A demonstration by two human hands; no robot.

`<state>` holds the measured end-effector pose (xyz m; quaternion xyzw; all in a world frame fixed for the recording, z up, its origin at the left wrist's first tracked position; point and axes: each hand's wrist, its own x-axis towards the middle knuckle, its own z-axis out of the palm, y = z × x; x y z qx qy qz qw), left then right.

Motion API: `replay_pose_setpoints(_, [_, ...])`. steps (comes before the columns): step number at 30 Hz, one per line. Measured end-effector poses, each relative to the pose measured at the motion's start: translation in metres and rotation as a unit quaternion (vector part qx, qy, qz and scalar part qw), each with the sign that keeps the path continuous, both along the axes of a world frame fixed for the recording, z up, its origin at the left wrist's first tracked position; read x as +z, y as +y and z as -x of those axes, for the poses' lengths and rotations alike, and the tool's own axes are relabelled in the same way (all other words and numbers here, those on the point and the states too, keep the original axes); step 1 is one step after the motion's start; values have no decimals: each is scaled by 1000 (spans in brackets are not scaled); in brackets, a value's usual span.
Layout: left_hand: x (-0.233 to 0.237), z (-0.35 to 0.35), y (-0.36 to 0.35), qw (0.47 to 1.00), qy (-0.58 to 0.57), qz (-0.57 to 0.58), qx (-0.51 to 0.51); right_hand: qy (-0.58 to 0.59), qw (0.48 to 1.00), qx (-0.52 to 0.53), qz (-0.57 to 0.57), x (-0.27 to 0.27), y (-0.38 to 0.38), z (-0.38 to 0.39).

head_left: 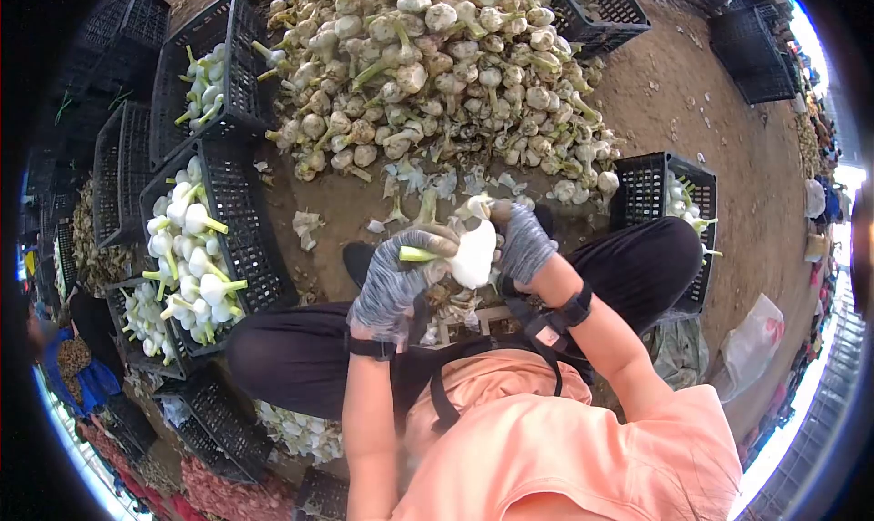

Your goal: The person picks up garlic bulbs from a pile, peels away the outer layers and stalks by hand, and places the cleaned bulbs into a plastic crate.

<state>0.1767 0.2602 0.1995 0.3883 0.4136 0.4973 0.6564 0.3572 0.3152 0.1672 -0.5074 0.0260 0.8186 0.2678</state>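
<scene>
A plump white garlic bulb (474, 252), its outer skin peeled clean, is lying sideways above the person's lap, its short green stalk (417, 254) pointing into the gloved left hand (393, 284) while the gloved right hand (524, 243) is cupping its rounded end.
</scene>
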Motion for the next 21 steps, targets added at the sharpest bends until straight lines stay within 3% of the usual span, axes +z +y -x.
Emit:
replay_pose_setpoints(2, [-7,-6,-3,972,-235,30,5,-16,999,-11,40,14,2,12])
replay_pose_setpoints(4, [-8,-19,-7,906,-380,133,131,44,999,25,-12,-8,-6,4])
replay_pose_setpoints(5, [-23,-16,-6,881,-396,180,186,35,998,49,-11,5,-12,1])
replay_pose_setpoints(6, [-34,-13,-1,850,-412,225,241,254,966,27,20,6,-18,-4])
replay_pose_setpoints(7, [-43,-12,1,796,-466,258,288,389,921,-13,13,11,-20,-16])
replay_pose_setpoints(8, [-47,-10,2,795,-466,256,292,515,856,-54,7,31,-17,-24])
replay_pose_setpoints(10, [-57,-6,-1,796,-413,281,341,500,835,-229,-6,39,-16,-52])
replay_pose_setpoints(11, [-59,-7,0,780,-431,291,348,565,795,-187,-116,33,-6,-52])
replay_pose_setpoints(12, [-60,-8,1,783,-429,291,345,399,895,-101,-174,35,-3,-59])
replay_pose_setpoints(13, [-62,-9,2,765,-448,307,348,151,936,150,-282,33,1,-58])
replay_pose_setpoints(14, [-62,-11,4,745,-467,322,351,-120,848,381,-350,40,7,-46])
replay_pose_setpoints(15, [-66,-10,6,751,-480,318,325,-190,742,489,-417,48,-2,-36])
replay_pose_setpoints(16, [-69,-10,5,750,-480,318,324,-190,742,489,-417,37,-2,-31])
replay_pose_setpoints(18, [-65,-10,3,740,-498,332,307,-390,563,554,-472,4,-2,-22])
replay_pose_setpoints(19, [-62,-11,3,739,-498,332,308,-389,563,556,-472,-4,-2,-16])
replay_pose_setpoints(21, [-59,-14,4,739,-479,358,311,-305,789,327,-421,-9,-1,-3])
